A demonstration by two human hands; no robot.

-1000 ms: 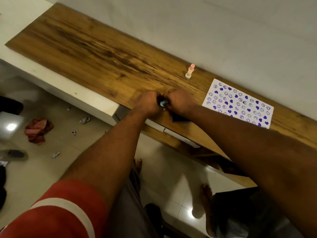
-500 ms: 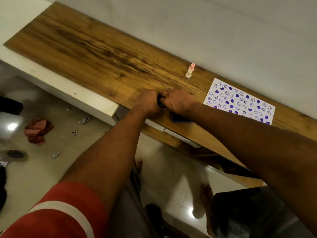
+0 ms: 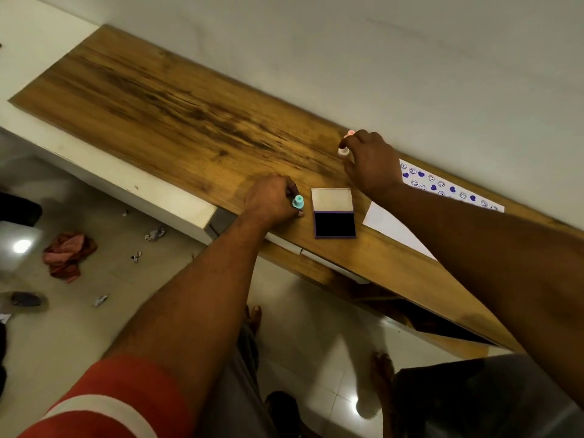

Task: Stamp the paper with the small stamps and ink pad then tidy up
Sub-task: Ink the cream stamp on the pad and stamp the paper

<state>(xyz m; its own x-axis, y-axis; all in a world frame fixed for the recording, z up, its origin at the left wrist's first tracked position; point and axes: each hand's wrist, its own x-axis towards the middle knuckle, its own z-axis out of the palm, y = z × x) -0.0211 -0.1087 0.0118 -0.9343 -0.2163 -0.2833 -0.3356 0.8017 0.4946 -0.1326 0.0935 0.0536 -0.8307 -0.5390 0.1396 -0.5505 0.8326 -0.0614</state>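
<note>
The left hand (image 3: 271, 200) rests near the front edge of the wooden surface (image 3: 189, 121) with its fingers curled round a teal stamp (image 3: 297, 202), whose head pokes out beside the thumb. The right hand (image 3: 374, 167) reaches toward the wall and pinches a pink stamp (image 3: 343, 150) between thumb and fingertips; whether its base has left the wood I cannot tell. Between the two hands the ink pad (image 3: 335, 224) lies open, its lid (image 3: 331, 200) folded back flat and the dark pad facing up. The paper (image 3: 388, 222) lies just right of it under the right forearm, with rows of purple hearts and smiley faces along its far side, so the stamping looks done and this reads as the tidy-up. To do it well, lift the pink stamp straight up with its inked face kept away from the wood and the paper, bring it over beside the teal one, and carry the forearm high enough not to drag across prints that may be wet; the open pad then wants its lid swung shut before anything brushes it
</note>
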